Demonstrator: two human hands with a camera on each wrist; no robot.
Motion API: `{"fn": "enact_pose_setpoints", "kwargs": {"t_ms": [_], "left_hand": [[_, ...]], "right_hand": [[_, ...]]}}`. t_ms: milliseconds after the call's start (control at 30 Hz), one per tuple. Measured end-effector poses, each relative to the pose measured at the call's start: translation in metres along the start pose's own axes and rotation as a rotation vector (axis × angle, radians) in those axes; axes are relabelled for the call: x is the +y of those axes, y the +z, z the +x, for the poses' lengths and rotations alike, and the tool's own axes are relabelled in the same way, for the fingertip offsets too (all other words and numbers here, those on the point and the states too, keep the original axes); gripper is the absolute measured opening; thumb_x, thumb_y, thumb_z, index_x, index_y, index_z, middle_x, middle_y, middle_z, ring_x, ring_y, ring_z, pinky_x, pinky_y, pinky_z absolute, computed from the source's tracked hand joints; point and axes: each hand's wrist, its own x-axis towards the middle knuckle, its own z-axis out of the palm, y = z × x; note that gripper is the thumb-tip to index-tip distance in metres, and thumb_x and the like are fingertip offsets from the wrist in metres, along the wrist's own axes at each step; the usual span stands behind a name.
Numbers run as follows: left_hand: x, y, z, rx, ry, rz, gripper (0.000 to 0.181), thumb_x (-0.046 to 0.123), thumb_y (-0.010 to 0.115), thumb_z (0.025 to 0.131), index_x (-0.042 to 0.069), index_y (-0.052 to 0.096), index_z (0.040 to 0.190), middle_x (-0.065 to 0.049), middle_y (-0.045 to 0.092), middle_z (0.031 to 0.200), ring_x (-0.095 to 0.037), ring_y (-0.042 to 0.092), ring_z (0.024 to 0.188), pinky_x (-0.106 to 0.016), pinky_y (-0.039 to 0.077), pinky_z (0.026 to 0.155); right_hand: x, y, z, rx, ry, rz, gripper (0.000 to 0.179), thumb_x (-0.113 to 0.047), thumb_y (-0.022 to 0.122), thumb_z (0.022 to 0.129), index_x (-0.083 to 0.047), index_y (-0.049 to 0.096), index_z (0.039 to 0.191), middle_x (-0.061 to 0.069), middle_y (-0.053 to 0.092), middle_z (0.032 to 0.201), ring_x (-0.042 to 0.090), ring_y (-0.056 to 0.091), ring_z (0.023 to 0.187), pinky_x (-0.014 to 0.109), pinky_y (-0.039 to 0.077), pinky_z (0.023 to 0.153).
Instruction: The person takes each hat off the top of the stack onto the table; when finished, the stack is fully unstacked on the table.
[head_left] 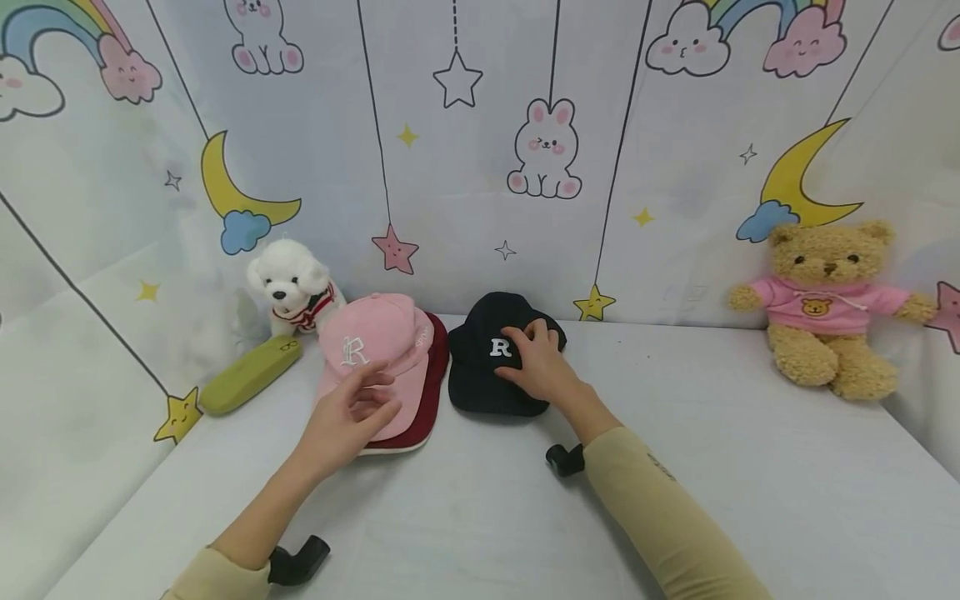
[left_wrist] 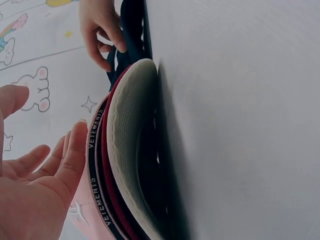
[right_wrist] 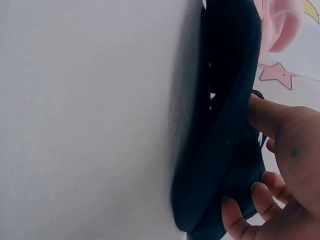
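- Right hand (head_left: 542, 365): thumb and fingers parted at the black baseball cap (head_left: 483, 385); no pinch visible.
- Black baseball cap: under the right hand (the nearer one), brim on the near side.
- Left hand (head_left: 351, 421): relaxed, empty, at the pink baseball cap (head_left: 375, 329).

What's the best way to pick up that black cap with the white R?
Probably by the brim of the black cap, from the camera wearer's side, thumb above, other fingers beneath: the cap sits crown up, brim toward the wearer, and its thin edge seems to arch off the table.
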Motion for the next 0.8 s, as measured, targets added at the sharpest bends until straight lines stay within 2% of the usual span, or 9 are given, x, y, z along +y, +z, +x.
{"fn": "enact_pose_setpoints", "kwargs": {"t_ms": [667,800], "left_hand": [[-0.0038,-0.0069,-0.0033,0.026,0.013,0.01,0.056,0.015,0.073,0.095,0.003,0.049,0.144,-0.014,0.063,0.125,-0.022,0.063,0.104,-0.022,0.051,0.091],[-0.0053,-0.0086,-0.0039,0.031,0.013,0.026,0.055,0.015,0.073,0.095,0.003,0.049,0.144,-0.014,0.064,0.125,-0.022,0.063,0.104,-0.024,0.052,0.091]], "right_hand": [[-0.0052,0.0033,0.0031,0.015,0.08,-0.023,0.061,-0.028,0.07,0.097,-0.014,0.043,0.15,0.018,0.031,0.127,0.038,0.032,0.119,0.049,0.051,0.091],[-0.0032,0.006,0.0045,0.014,0.093,-0.003,0.06,-0.028,0.069,0.097,-0.015,0.043,0.15,0.019,0.03,0.128,0.039,0.031,0.119,0.051,0.05,0.092]]}}
